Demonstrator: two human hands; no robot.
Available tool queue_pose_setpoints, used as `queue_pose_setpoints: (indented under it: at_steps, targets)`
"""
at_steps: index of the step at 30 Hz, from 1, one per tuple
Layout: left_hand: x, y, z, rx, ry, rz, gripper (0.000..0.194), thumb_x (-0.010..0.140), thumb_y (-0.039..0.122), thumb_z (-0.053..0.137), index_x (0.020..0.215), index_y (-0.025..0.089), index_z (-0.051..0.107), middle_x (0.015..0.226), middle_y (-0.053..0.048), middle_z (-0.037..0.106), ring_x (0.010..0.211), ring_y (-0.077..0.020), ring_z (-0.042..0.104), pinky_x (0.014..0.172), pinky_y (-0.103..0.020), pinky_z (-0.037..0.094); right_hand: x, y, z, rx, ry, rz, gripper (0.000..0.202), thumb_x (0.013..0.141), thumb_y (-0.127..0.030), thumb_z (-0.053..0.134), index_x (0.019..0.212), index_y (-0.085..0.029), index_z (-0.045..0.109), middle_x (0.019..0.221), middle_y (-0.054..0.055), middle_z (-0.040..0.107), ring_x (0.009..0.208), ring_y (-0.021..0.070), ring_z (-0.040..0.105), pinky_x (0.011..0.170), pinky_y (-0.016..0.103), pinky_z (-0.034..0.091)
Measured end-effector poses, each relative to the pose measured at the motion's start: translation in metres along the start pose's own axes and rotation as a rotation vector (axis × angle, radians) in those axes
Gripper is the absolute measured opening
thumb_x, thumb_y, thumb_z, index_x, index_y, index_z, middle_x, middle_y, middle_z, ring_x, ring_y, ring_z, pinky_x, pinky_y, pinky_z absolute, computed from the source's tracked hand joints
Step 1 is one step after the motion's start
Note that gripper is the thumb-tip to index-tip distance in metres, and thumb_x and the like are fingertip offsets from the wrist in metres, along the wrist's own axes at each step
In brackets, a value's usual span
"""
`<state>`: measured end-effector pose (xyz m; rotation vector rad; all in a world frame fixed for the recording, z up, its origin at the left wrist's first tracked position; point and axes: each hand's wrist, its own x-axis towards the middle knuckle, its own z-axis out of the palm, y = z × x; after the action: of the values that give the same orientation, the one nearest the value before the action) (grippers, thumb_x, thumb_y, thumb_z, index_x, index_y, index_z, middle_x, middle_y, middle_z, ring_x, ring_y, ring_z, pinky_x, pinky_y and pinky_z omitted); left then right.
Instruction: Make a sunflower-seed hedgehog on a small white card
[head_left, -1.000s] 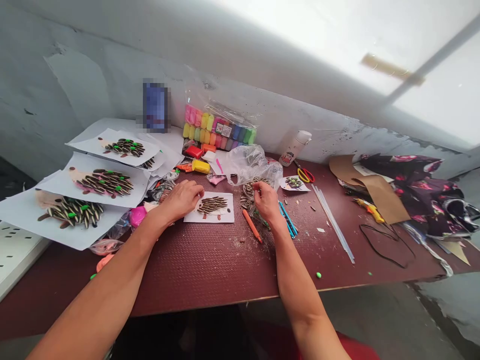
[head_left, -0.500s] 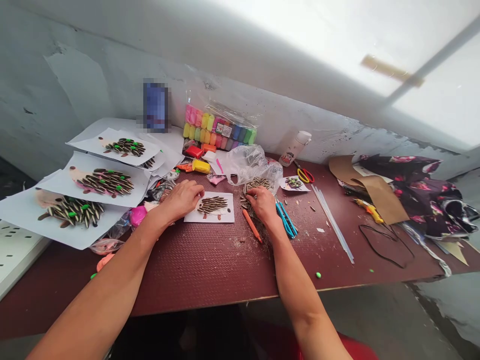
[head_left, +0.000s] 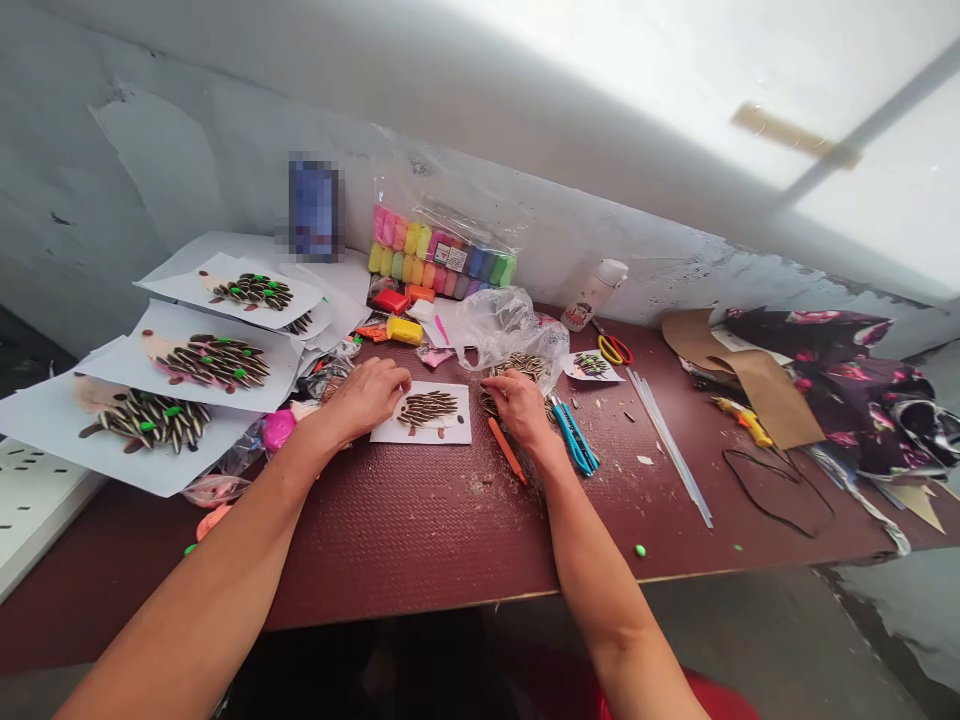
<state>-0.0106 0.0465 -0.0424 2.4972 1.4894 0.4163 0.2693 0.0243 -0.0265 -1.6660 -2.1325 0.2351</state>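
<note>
A small white hedgehog card point(head_left: 382, 430) lies on the table, its spines made of striped sunflower seeds point(head_left: 431, 408). My left hand point(head_left: 369, 400) rests at the card's upper left corner, with bent fingers closed on it. Over the left side of a sunflower seed pile point(head_left: 517, 365) is my right hand point(head_left: 521, 408), thumb and fingertips pinched together. Whatever is between those fingertips is too small to make out. An orange pen-like stick point(head_left: 508, 450) lies just below this hand, and a blue-handled cutter point(head_left: 576, 440) lies to its right.
Larger hedgehog sheets point(head_left: 172, 480) are stacked at left. Behind are a bag of coloured clay point(head_left: 442, 250), a clear plastic bag point(head_left: 502, 320) and a white bottle point(head_left: 596, 292). To the right lie scissors point(head_left: 616, 350), a small finished card point(head_left: 592, 367), glue sticks point(head_left: 671, 450) and a glue gun point(head_left: 742, 420).
My right hand has shifted slightly up and left at the seed pile, its fingers now pinched at the pile's left edge. My left hand stays at the card. The view has shifted slightly.
</note>
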Motion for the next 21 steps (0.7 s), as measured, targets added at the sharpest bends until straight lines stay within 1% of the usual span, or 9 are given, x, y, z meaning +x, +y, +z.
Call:
queue_pose_setpoints:
  at_steps: [4,10,15,21]
  targets:
    - [0.0,0.0,0.0,-0.004,0.002,0.002,0.025,0.089,0.016,0.05,0.092,0.023,0.074,0.094,-0.008,0.071,0.092,-0.0251,0.061,0.083,-0.037,0.048,-0.001,-0.004,0.001,0.023,-0.021,-0.045,0.024,0.097,-0.014,0.059,0.106,-0.023,0.08,0.094,0.005,0.071,0.089,0.0177,0.064,0.08,0.026,0.045]
    - [0.0,-0.003,0.002,-0.002,0.004,0.016,0.026,0.089,0.018,0.05,0.093,0.022,0.075,0.094,-0.009,0.07,0.092,-0.0258,0.06,0.084,-0.038,0.048,-0.002,-0.014,0.002,0.092,-0.064,-0.08,0.024,0.093,-0.01,0.059,0.1,-0.021,0.079,0.095,0.004,0.071,0.087,0.0172,0.064,0.08,0.027,0.046]
    - [-0.001,-0.005,0.004,-0.027,0.021,0.027,0.025,0.089,0.019,0.05,0.092,0.023,0.074,0.092,-0.008,0.07,0.091,-0.0249,0.06,0.084,-0.038,0.049,-0.003,-0.017,0.004,0.171,-0.048,-0.079,0.024,0.091,-0.01,0.059,0.099,-0.023,0.079,0.095,0.003,0.072,0.086,0.0167,0.064,0.082,0.027,0.047]
    - [-0.002,-0.004,0.002,-0.029,0.018,0.026,0.027,0.09,0.017,0.048,0.098,0.022,0.074,0.095,-0.009,0.07,0.093,-0.0252,0.06,0.083,-0.038,0.048,-0.003,-0.02,0.005,0.208,-0.065,-0.064,0.02,0.089,-0.01,0.063,0.094,-0.022,0.079,0.091,0.003,0.072,0.084,0.0165,0.064,0.08,0.027,0.046]
